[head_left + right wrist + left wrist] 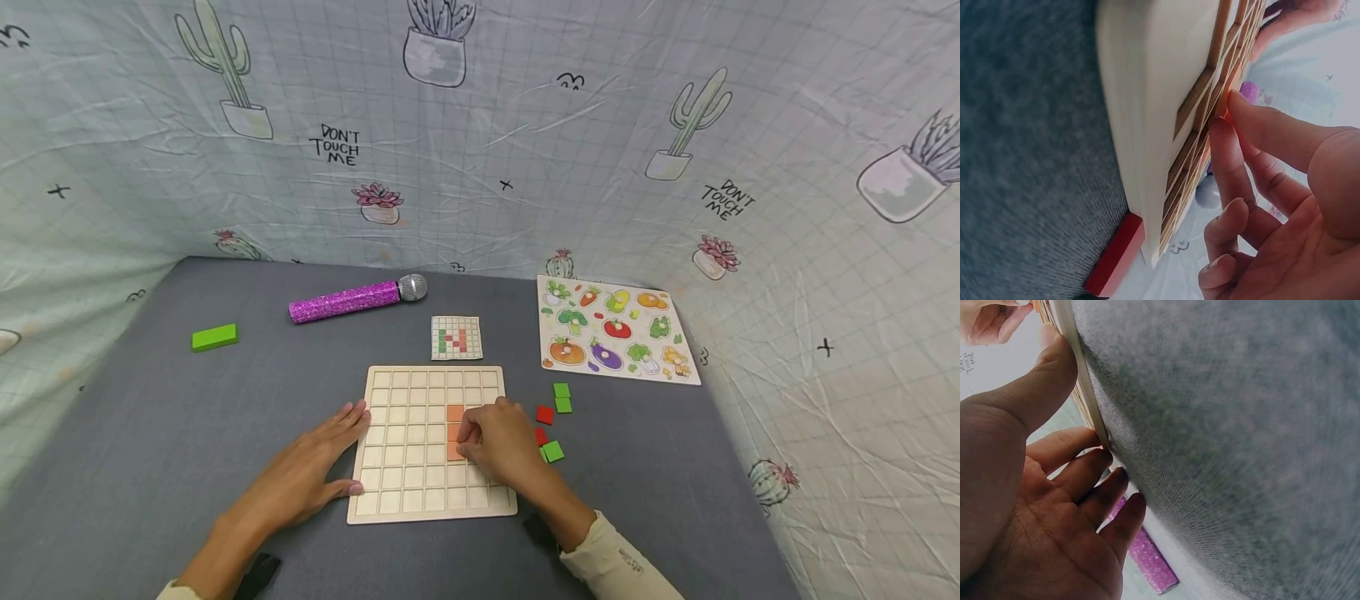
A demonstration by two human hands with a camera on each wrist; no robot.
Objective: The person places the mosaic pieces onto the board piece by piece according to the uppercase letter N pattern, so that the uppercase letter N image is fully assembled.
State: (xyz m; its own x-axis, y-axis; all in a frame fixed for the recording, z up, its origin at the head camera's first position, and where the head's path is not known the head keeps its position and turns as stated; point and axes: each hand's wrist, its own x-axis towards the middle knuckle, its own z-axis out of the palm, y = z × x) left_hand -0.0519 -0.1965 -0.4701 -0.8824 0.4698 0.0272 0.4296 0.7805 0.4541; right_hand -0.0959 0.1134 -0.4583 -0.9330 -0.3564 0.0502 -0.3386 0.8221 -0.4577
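Note:
A square wooden grid board [405,479] lies on the grey table. Three orange tiles [455,412] sit in one column of its cells, right of the middle. My right hand [504,442] is over the board's right part, its thumb and fingertips pinching at the lowest orange tile; in the right wrist view that orange tile [1233,84] shows only in part behind the fingertips. With fingers extended and thumb spread, my left hand [311,467] rests against the board's left edge. The left wrist view shows its thumb and fingertips touching the board's side [1088,394].
Right of the board lie loose green tiles [562,390] and red tiles [545,414]. A small pattern card [456,354] sits behind it. Farther back are a purple glitter microphone [345,302], a green block [214,337] and a vegetable picture board [592,325]. A printed cloth hangs around the table.

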